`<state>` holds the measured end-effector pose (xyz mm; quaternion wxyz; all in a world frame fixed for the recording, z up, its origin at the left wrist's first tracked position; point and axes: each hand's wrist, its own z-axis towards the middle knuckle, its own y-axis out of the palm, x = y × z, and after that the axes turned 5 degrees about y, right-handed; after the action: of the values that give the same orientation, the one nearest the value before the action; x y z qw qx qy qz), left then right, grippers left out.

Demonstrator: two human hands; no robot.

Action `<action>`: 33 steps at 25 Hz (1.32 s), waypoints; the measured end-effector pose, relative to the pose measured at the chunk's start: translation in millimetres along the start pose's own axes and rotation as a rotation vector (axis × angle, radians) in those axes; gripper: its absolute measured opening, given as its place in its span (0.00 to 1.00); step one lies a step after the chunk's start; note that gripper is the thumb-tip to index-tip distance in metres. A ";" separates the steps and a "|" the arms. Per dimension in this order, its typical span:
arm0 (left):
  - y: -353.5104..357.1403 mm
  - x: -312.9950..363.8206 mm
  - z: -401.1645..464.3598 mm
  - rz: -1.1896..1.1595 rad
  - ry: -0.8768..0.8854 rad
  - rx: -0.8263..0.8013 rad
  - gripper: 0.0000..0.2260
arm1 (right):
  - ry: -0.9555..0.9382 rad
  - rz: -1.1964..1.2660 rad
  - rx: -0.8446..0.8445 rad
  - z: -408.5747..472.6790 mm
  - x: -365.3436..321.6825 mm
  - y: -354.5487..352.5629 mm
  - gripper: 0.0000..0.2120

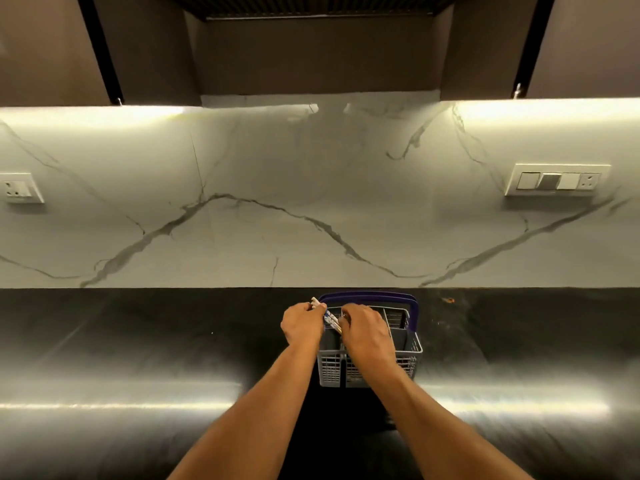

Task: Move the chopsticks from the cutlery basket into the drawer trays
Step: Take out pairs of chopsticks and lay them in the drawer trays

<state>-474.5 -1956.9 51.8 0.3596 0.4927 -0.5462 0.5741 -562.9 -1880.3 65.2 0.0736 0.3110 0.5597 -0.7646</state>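
A grey plastic cutlery basket (412,355) with a dark blue handle (412,306) stands on the black countertop near the back wall. My left hand (302,322) grips a bundle of chopsticks (329,318) with white and blue patterned ends at the basket's left rear corner. Their ends stick out past my fingers toward the wall. My right hand (365,332) reaches into the basket from above, fingers curled down by the chopsticks' lower part. What those fingers hold is hidden. No drawer or trays are in view.
The glossy black countertop (138,358) stretches left and right of the basket. A marble backsplash (311,202) rises behind it, with a socket (20,188) at the left and a switch panel (557,180) at the right. Dark cabinets hang overhead.
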 end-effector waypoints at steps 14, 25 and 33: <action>-10.2 13.4 -1.6 0.038 0.130 0.090 0.19 | -0.002 0.045 0.029 5.4 10.9 -4.9 0.09; -83.1 201.2 -37.0 -0.130 0.761 -0.215 0.09 | -0.180 0.400 0.292 11.4 -54.3 -97.1 0.14; -110.2 247.2 -81.9 -0.137 0.920 -0.304 0.12 | -0.080 0.897 0.058 -8.2 -77.7 -168.2 0.03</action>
<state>-447.1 -1891.5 325.5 0.6685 0.1645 -0.3744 0.6212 -575.4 -1830.3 243.3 0.4106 0.4947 0.3448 -0.6840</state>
